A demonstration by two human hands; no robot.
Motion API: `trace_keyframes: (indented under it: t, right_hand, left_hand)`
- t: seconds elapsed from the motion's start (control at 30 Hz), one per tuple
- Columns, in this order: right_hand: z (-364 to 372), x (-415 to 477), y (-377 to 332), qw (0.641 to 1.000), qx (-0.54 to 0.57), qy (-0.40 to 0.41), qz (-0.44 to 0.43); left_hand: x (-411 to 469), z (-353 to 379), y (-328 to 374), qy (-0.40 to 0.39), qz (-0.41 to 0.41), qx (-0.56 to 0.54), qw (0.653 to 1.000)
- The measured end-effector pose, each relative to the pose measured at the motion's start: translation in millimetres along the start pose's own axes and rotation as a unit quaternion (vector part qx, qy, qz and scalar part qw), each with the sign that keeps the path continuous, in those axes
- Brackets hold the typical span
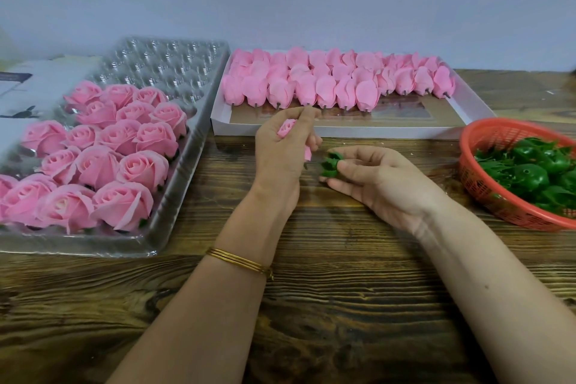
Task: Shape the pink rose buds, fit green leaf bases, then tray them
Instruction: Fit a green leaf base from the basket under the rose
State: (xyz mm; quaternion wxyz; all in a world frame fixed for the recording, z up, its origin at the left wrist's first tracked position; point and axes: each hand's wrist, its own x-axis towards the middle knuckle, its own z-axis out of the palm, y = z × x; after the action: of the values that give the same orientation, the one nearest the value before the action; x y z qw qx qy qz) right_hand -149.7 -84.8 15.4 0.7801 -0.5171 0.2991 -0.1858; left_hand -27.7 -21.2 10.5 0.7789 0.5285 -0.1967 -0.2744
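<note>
My left hand (280, 147) grips a pink rose bud (287, 127) above the middle of the wooden table, fingers curled round it so most of it is hidden. Just to its right, my right hand (371, 178) pinches a green leaf base (330, 164) between thumb and fingers, a small gap away from the bud's lower end. A clear plastic tray (174, 72) on the left holds several finished pink roses (124, 165). A white box (467, 103) at the back carries rows of unshaped pink buds (327, 81).
A red plastic basket (486, 193) with several green leaf bases (530, 175) sits at the right edge. Papers lie at the far left behind the tray. A grey wall runs close behind the table. Bare wood table (311, 305) lies in front.
</note>
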Motion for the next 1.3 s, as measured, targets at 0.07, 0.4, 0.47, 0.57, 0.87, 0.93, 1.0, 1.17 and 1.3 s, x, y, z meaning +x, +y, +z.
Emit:
trace_keyframes:
  t: [0.07, 0.4, 0.47, 0.57, 0.87, 0.93, 1.0, 1.17, 1.3]
  right_hand:
    - [2.6, 0.3, 2.3, 1.000, 0.003, -0.002, -0.005]
    - [12.9, 3.7, 13.3, 0.999, -0.017, 0.010, -0.043]
    - [14.4, 3.8, 15.0, 0.998, -0.033, 0.009, -0.051]
    - [16.9, 3.4, 17.1, 0.997, -0.049, 0.010, -0.064]
    - [22.6, 3.1, 21.0, 0.991, -0.053, 0.045, -0.113]
    - [22.4, 3.5, 21.2, 0.991, -0.040, 0.054, -0.113]
    - [21.1, 3.8, 21.7, 0.991, -0.039, 0.059, -0.113]
    - [19.1, 4.9, 23.6, 0.990, -0.066, 0.066, -0.107]
    - [18.4, 4.3, 24.4, 0.993, -0.047, 0.060, -0.092]
  left_hand:
    - [-0.6, 0.6, 0.2, -0.004, -0.001, -0.002, 1.000]
    - [-4.0, 3.2, 0.6, -0.020, -0.010, 0.015, 1.000]
    - [-5.3, 4.1, 0.6, -0.026, -0.008, 0.020, 0.999]
    - [-6.9, 5.3, 0.3, -0.033, -0.007, 0.017, 0.999]
    - [-7.7, 7.0, 0.8, -0.037, -0.004, 0.015, 0.999]
    - [-7.4, 6.8, 0.4, -0.041, -0.001, 0.017, 0.999]
    - [-7.3, 6.1, 0.7, -0.043, -0.002, 0.016, 0.999]
    - [-7.9, 5.3, 2.2, -0.047, -0.006, 0.013, 0.999]
    - [-9.0, 5.2, 3.4, -0.049, -0.010, 0.013, 0.999]
